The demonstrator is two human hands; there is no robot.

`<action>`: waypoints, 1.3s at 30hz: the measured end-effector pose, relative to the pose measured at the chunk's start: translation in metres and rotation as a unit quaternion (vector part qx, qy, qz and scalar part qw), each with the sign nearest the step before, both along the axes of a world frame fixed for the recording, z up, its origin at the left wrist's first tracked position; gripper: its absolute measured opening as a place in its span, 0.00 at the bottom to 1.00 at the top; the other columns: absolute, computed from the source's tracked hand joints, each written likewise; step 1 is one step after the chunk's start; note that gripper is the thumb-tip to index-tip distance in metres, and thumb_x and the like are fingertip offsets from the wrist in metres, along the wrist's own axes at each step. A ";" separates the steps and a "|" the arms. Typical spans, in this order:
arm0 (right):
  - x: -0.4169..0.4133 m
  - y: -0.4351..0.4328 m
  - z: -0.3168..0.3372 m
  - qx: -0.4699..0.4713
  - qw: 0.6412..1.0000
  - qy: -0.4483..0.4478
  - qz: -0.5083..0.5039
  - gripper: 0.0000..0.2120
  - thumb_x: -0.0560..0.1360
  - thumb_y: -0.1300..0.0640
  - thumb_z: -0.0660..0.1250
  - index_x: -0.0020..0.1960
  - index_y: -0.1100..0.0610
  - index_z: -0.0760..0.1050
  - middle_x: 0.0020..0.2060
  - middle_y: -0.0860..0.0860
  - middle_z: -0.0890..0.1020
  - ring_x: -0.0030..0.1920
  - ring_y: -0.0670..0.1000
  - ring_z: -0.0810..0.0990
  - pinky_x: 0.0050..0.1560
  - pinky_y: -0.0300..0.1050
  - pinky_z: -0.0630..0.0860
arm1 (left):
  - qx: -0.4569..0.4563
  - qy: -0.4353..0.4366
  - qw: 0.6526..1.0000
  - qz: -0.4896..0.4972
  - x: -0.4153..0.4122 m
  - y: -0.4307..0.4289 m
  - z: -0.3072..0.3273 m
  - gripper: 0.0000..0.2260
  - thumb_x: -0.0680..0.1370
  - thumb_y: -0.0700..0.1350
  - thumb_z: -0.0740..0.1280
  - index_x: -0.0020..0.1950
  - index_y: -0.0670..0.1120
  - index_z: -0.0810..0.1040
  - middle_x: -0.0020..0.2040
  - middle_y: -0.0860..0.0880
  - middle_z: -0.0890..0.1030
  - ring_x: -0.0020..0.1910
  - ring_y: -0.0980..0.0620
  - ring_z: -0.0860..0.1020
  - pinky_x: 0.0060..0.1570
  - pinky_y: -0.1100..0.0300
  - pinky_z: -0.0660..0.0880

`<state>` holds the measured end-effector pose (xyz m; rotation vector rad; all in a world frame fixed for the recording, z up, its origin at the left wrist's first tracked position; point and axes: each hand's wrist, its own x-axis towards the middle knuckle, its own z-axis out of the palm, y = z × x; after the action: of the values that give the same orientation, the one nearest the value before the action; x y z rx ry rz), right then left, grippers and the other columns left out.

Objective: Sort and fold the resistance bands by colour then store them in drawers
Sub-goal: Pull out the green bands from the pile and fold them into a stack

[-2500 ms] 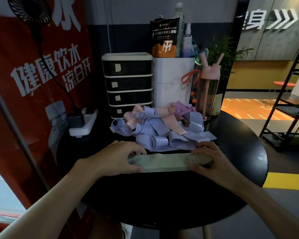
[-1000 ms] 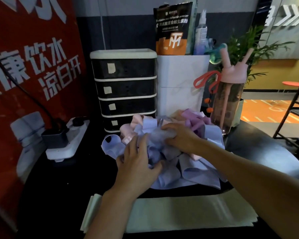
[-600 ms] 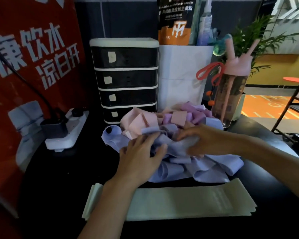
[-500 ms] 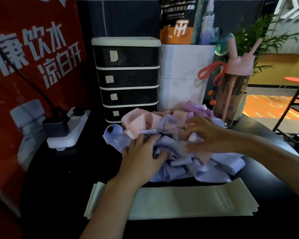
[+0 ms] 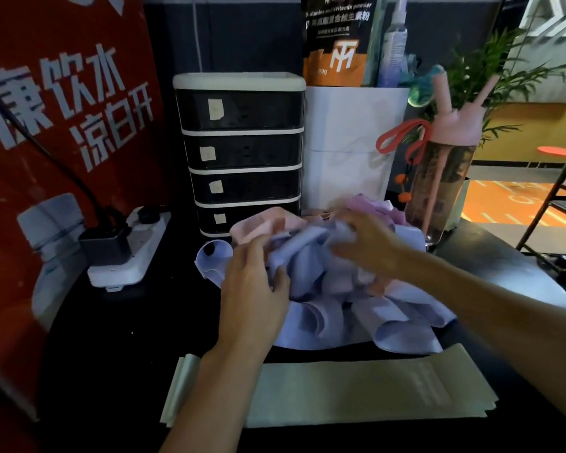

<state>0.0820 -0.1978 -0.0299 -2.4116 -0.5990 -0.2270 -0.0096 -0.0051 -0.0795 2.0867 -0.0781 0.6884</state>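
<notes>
Though green bands lie flat at bottom, pile is unsorted, drawers closed; L hand grip holds pile, R hand blurred, grip can't tell.

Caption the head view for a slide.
Sorting: left hand and right hand in a tangled pile of lavender and pink bands; flat green bands lie nearer, closed drawers behind.
</notes>
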 end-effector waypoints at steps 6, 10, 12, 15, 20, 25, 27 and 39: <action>0.024 -0.021 0.076 0.165 0.964 -0.176 -0.113 0.06 0.69 0.65 0.66 0.45 0.58 0.76 0.41 0.54 0.81 0.41 0.46 0.76 0.38 0.43 0.75 | 0.016 0.014 1.000 0.008 -0.001 0.000 0.000 0.20 0.78 0.40 0.65 0.70 0.47 0.70 0.64 0.48 0.76 0.61 0.48 0.75 0.57 0.45 0.75; 0.026 -0.025 0.089 0.141 0.959 -0.195 -0.148 0.03 0.74 0.62 0.65 0.48 0.59 0.72 0.42 0.54 0.78 0.44 0.52 0.76 0.41 0.50 0.75 | 0.012 0.006 1.000 0.003 0.001 0.001 -0.001 0.19 0.78 0.41 0.64 0.70 0.49 0.70 0.64 0.50 0.76 0.61 0.49 0.75 0.56 0.45 0.76; 0.020 -0.026 0.079 0.045 0.988 -0.100 -0.108 0.06 0.74 0.63 0.68 0.49 0.59 0.72 0.40 0.51 0.75 0.44 0.52 0.73 0.35 0.35 0.70 | 0.010 0.007 1.000 -0.010 0.001 0.001 -0.001 0.18 0.79 0.42 0.63 0.69 0.49 0.71 0.62 0.50 0.76 0.60 0.49 0.76 0.57 0.46 0.76; 0.009 -0.031 0.061 -0.099 0.975 0.201 0.006 0.26 0.74 0.59 0.73 0.68 0.50 0.68 0.57 0.47 0.75 0.54 0.49 0.76 0.43 0.33 0.74 | 0.022 0.019 1.000 -0.001 0.001 0.000 -0.002 0.19 0.79 0.41 0.64 0.70 0.48 0.71 0.65 0.49 0.75 0.64 0.49 0.74 0.62 0.51 0.73; 0.003 -0.025 0.032 -0.097 0.980 0.161 0.060 0.24 0.77 0.51 0.68 0.71 0.49 0.67 0.61 0.48 0.77 0.52 0.40 0.75 0.50 0.30 0.72 | 0.045 0.027 0.998 -0.029 0.002 -0.004 -0.001 0.21 0.77 0.52 0.60 0.70 0.50 0.71 0.66 0.51 0.75 0.65 0.48 0.73 0.62 0.49 0.73; 0.002 -0.016 0.007 -0.168 0.980 0.095 0.051 0.17 0.80 0.42 0.60 0.68 0.42 0.72 0.70 0.48 0.67 0.70 0.51 0.61 0.72 0.51 0.61 | 0.130 0.046 0.985 -0.102 0.001 -0.007 -0.004 0.27 0.77 0.62 0.57 0.76 0.60 0.61 0.69 0.57 0.72 0.66 0.52 0.73 0.60 0.48 0.75; -0.002 -0.010 0.001 -0.107 0.983 0.124 0.088 0.16 0.81 0.42 0.58 0.64 0.44 0.75 0.65 0.48 0.73 0.68 0.51 0.68 0.71 0.47 0.64 | 0.138 0.075 0.982 -0.105 0.001 -0.007 -0.005 0.29 0.76 0.66 0.54 0.77 0.63 0.58 0.70 0.58 0.71 0.65 0.51 0.74 0.60 0.46 0.75; 0.034 -0.018 -0.013 -0.154 0.981 0.068 -0.100 0.39 0.63 0.20 0.61 0.69 0.28 0.52 0.78 0.44 0.51 0.78 0.60 0.49 0.74 0.66 0.49 | 0.261 0.122 0.953 -0.096 -0.001 -0.009 -0.010 0.24 0.80 0.63 0.52 0.77 0.64 0.57 0.74 0.64 0.62 0.75 0.58 0.58 0.71 0.52 0.58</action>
<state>0.1165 -0.2159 -0.0431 -2.7641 -0.3485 -0.0544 -0.0108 -0.0143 -0.0892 2.6096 -0.3523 0.3026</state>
